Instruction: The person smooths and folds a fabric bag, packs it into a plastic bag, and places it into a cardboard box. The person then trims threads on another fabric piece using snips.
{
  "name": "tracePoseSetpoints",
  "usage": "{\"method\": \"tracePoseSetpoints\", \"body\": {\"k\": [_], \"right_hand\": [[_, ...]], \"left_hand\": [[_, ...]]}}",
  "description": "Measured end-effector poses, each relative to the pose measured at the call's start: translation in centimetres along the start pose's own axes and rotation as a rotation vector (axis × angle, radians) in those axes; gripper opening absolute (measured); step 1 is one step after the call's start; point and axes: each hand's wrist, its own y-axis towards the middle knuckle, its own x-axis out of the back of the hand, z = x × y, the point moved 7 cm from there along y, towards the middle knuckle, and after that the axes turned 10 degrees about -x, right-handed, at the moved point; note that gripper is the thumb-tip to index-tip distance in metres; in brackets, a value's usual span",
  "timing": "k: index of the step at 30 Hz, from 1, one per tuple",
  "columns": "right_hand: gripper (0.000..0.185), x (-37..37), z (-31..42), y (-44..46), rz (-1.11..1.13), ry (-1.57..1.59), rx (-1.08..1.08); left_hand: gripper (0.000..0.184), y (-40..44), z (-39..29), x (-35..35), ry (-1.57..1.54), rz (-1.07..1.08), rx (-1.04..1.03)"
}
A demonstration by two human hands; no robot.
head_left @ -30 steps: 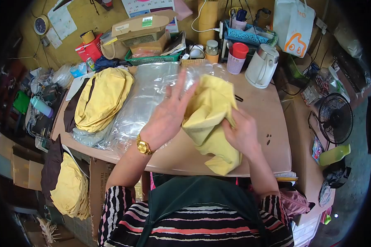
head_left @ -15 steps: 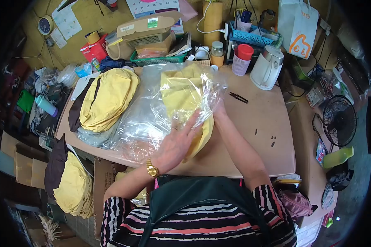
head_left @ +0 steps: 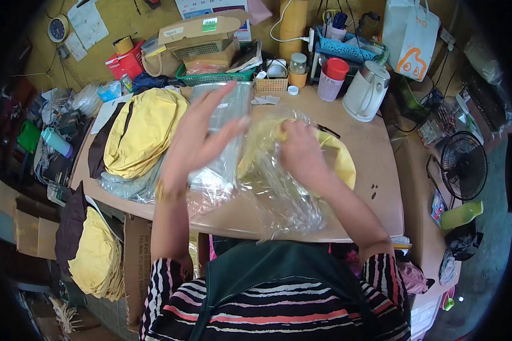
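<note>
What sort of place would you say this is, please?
Likely a small garment or packing workshop: a broad brown worktable holds a rounded pile of yellow cloth pieces and some crumpled clear plastic film.

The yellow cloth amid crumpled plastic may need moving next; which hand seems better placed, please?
Probably the right hand: it grips yellow cloth amid crumpled plastic; the left hand hovers open, apart.

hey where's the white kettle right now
In the head view, the white kettle stands at the far right corner of the table, just right of the red-lidded cup.
</note>
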Motion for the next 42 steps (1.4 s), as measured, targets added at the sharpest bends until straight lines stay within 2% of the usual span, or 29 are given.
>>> {"method": "tracePoseSetpoints", "body": {"k": [2,4,5,6,7,8,9,10,12,13,15,17,19,21,23,25,27,28,29,31,32,33,34,35,36,37,39,40,42], "right_hand": [[0.047,-3.2,1.0,-3.4,-0.311,0.421,0.439],[0.055,-2.7,3.1,-4.9,0.037,0.758,0.538],[0.055,-1.8,3.4,-4.5,0.029,0.756,0.537],[0.054,-2.7,4.9,-4.9,0.442,0.802,0.654],[0.055,-3.7,5.9,-6.0,0.860,0.830,0.756],[0.059,-5.1,5.9,-5.6,1.105,1.001,0.713],[0.059,-8.4,5.1,-5.2,1.097,1.007,0.705],[0.062,-12.3,2.8,-2.3,0.561,0.650,0.570],[0.068,-11.8,1.6,-0.8,0.263,0.322,0.325],[0.071,-11.5,0.9,-0.3,0.163,0.165,0.185],[0.068,-15.5,2.0,-1.4,0.147,0.233,0.359],[0.069,-14.6,2.9,-2.5,0.182,0.314,0.460],[0.070,-14.1,2.9,-2.4,0.199,0.361,0.479],[0.071,-13.6,1.5,-1.1,0.174,0.362,0.417],[0.072,-12.2,-0.9,0.8,0.097,0.336,0.299],[0.074,-10.8,-3.3,1.6,0.016,0.317,0.187],[0.076,-9.8,-5.7,0.6,-0.048,0.274,0.075],[0.077,-9.4,-6.6,-0.7,-0.060,0.216,0.010],[0.081,-8.5,-7.5,-2.3,-0.064,0.080,-0.120],[0.082,-11.0,-10.7,-6.4,-0.026,-0.033,-0.184],[0.078,-13.3,-13.7,-8.5,-0.147,-0.020,-0.212],[0.073,-14.1,-15.7,-9.6,-0.268,-0.011,-0.237],[0.073,-13.5,-16.0,-9.8,-0.271,-0.017,-0.250],[0.073,-13.1,-16.6,-9.7,-0.095,-0.113,-0.410],[0.073,-13.4,-17.3,-9.8,0.083,-0.206,-0.563],[0.073,-13.8,-16.7,-9.9,0.081,-0.204,-0.574],[0.076,-13.4,-11.6,-10.5,-0.161,-0.210,-0.151],[0.076,-13.0,-11.4,-9.9,-0.156,-0.206,-0.161],[0.076,-14.1,-13.5,-6.9,0.273,0.109,-0.253]], "left_hand": [[0.088,1.3,7.0,-5.7,0.077,0.180,0.150],[0.103,1.4,9.3,-11.5,0.004,0.489,0.392],[0.107,1.6,9.0,-13.9,0.101,0.634,0.285],[0.110,1.2,8.7,-16.4,0.193,0.782,0.180],[0.110,0.9,8.9,-18.0,0.189,0.788,0.175],[0.099,0.8,8.5,-19.6,0.130,0.799,0.097],[0.087,0.6,8.2,-21.1,0.070,0.809,0.017],[0.087,0.7,9.4,-22.7,0.068,0.811,0.009],[0.064,1.9,8.7,-24.2,-0.155,0.810,-0.115],[0.064,1.6,8.4,-25.2,-0.158,0.812,-0.120],[0.047,3.4,4.3,-24.0,0.014,0.650,0.002],[0.039,4.6,1.5,-28.0,-0.165,0.755,-0.136],[0.034,5.8,-5.9,-26.3,-0.172,0.836,-0.232],[0.023,5.5,-10.4,-28.2,-0.196,0.804,-0.423],[0.018,4.6,-14.9,-29.2,-0.025,0.596,-0.564],[0.024,3.1,-17.9,-29.4,-0.082,0.461,-0.682],[0.030,2.2,-19.9,-22.3,-0.326,0.342,-0.692],[0.030,1.2,-19.5,-20.4,-0.330,0.346,-0.701],[0.039,0.5,-18.3,-19.0,-0.307,0.350,-0.614],[0.062,-1.1,-14.5,-16.5,-0.123,0.386,-0.396],[0.074,-2.3,-12.1,-15.5,0.030,0.418,-0.261],[0.079,-4.5,-8.7,-15.0,0.038,0.343,-0.141],[0.085,-7.4,-4.7,-15.5,0.046,0.272,-0.021],[0.086,-10.9,-0.8,-17.1,-0.302,0.245,0.187],[0.087,-12.4,0.3,-17.9,-0.478,0.240,0.286],[0.088,-13.9,1.4,-18.6,-0.646,0.221,0.392],[0.094,-17.3,0.2,-21.7,-1.649,0.275,1.104],[0.094,-17.3,-0.1,-22.1,-1.647,0.287,1.112],[0.092,-16.1,-0.5,-24.0,-1.564,0.271,1.048]]}}
